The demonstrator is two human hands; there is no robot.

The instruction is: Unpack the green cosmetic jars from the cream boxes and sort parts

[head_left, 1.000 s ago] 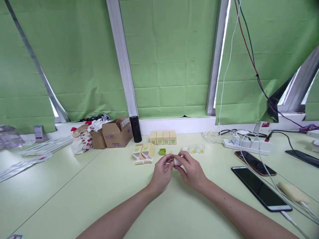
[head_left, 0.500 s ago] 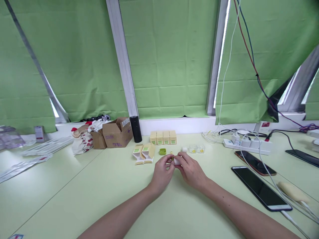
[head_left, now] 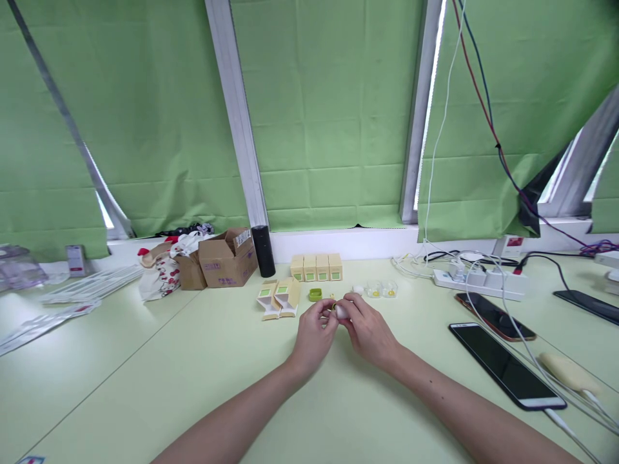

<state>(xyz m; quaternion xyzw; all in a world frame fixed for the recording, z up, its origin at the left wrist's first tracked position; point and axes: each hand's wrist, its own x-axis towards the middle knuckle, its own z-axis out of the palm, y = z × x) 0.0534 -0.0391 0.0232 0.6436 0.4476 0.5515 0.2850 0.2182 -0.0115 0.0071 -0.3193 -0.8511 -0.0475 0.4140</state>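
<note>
Above the table's middle, my left hand (head_left: 312,338) and my right hand (head_left: 371,328) meet at the fingertips. The right fingers pinch a small white rounded piece (head_left: 342,312). At its left end, the left fingertips close on a small yellow-green piece (head_left: 334,308), mostly hidden by the fingers. Just beyond the hands lie a small green tray-like part (head_left: 315,294), a tiny yellow bit (head_left: 332,296) and a white piece (head_left: 358,290). Two clear cups with yellow centres, a left one (head_left: 374,290) and a right one (head_left: 389,290), sit to the right.
Two opened cartons (head_left: 289,296) lie left of the green part, with several closed small boxes (head_left: 316,267) behind. A cardboard box (head_left: 227,261) and black cylinder (head_left: 264,251) stand back left. Phones (head_left: 505,367), cables and a power strip (head_left: 478,283) occupy the right.
Both hands stay together in nearly the same place. The right fingers have shifted slightly, and the white piece between them appears tilted a little differently.
</note>
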